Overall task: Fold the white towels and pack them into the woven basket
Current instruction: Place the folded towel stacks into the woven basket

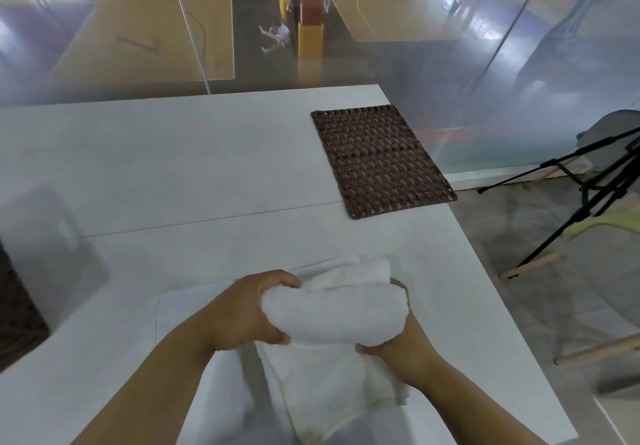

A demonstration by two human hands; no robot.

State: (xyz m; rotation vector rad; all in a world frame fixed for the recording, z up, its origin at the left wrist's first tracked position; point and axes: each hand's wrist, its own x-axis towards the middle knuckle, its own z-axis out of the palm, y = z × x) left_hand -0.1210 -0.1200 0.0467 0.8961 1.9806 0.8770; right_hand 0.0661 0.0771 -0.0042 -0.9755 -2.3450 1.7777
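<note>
Towel (332, 309), folded, long axis left to right. Left hand (242, 313) clamps one end, right hand (405, 340) the other, fingers curled; woven panel (381, 160) lies ahead, nearer the right.

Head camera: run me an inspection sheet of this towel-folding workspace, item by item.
Surface: white table with a seam line across it.
Job's things: rolled towel held above loose towels at the near edge; dark woven thing at the left edge, likely the basket, mostly out of view.
Clutter: flat brown woven mat at the table's far right edge.
Hands: left hand and right hand both grip the rolled towel.
Cables: nothing seen.
Surroundings: glass wall behind the table; black tripod on the floor to the right.
</note>
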